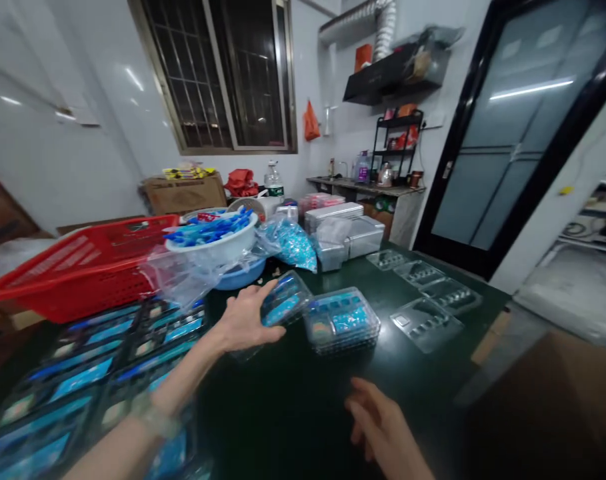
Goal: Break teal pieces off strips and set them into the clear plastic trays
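Observation:
My left hand (250,319) reaches over the green table, its thumb and fingers around the near end of a clear plastic tray (289,299) with blue pieces inside. Part of that tray is hidden behind the hand. Just to its right stands a stack of similar filled trays (343,319), blue contents showing through the top one. Lower down, my right hand (380,423) hovers over the dark tabletop, fingers loosely bent and a little apart, with nothing visible in them. Rows of filled trays (85,377) lie beneath and beside my left forearm.
Several clear trays without blue contents (425,323) lie at the right. Behind my left hand are a red basket (90,270), a white basin (215,250) heaped with blue pieces, and a bag of blue bits (293,243). Metallic containers (365,237) stand at the back; a cardboard box (547,407) is lower right.

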`<move>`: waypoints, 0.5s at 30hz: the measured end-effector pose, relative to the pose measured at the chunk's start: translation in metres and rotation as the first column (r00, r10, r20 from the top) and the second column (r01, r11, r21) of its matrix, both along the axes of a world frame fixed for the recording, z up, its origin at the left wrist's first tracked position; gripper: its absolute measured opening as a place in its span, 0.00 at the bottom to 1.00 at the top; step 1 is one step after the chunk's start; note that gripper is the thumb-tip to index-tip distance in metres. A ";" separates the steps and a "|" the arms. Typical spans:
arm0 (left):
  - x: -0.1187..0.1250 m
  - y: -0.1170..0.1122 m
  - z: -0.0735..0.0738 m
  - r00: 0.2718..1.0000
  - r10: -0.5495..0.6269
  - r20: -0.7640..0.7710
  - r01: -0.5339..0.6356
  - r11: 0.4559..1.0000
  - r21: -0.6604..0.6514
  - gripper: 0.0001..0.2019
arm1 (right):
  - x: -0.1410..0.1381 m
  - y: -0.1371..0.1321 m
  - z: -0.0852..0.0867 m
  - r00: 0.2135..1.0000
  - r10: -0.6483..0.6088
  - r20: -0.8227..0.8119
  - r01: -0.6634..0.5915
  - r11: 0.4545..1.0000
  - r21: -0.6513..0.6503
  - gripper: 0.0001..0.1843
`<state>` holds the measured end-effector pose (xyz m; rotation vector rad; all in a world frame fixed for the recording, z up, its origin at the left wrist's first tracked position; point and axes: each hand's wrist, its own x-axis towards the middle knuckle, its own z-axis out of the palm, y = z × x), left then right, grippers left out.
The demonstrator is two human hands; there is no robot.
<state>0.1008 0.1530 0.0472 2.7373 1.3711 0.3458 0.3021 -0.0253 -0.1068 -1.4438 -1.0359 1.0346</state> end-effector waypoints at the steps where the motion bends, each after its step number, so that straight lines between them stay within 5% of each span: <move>1: 0.023 -0.002 0.002 0.999 -0.045 0.004 0.045 0.999 0.026 0.44 | 0.001 0.002 0.003 0.996 -0.019 -0.092 0.018 1.000 -0.017 0.32; 5: 0.106 -0.008 -0.010 0.983 -0.174 -0.061 0.176 0.984 0.014 0.50 | 0.006 0.008 0.022 0.908 -0.150 -0.390 0.124 0.988 -0.092 0.39; 9: 0.139 0.001 -0.033 0.966 -0.230 -0.116 0.227 0.973 -0.042 0.55 | 0.015 0.012 0.034 0.809 -0.226 -0.542 0.175 0.974 -0.145 0.41; 11: 0.140 0.008 -0.040 0.964 -0.233 -0.124 0.228 0.972 -0.053 0.57 | 0.022 0.017 0.034 0.828 -0.244 -0.504 0.209 0.970 -0.127 0.41; 15: 0.134 0.008 -0.042 0.968 -0.218 -0.123 0.213 0.976 -0.055 0.58 | 0.047 0.043 0.032 0.889 -0.432 -0.150 0.446 0.892 0.071 0.39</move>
